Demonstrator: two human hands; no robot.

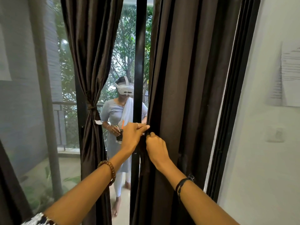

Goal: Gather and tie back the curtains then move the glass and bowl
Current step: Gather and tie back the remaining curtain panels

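Two dark brown curtains hang at a glass door. The left curtain (91,62) is gathered and tied at its waist with a band (91,108). The right curtain (186,78) hangs loose and full. My right hand (156,149) grips the right curtain's inner edge at about waist height. My left hand (133,135) reaches to the same edge, its fingers stretched out and touching the fabric just above my right hand. No glass or bowl is in view.
A black door frame post (140,62) stands between the curtains. Behind the glass a person (118,120) with a white headset stands on the balcony. A white wall (267,143) with a pinned paper (290,75) is on the right.
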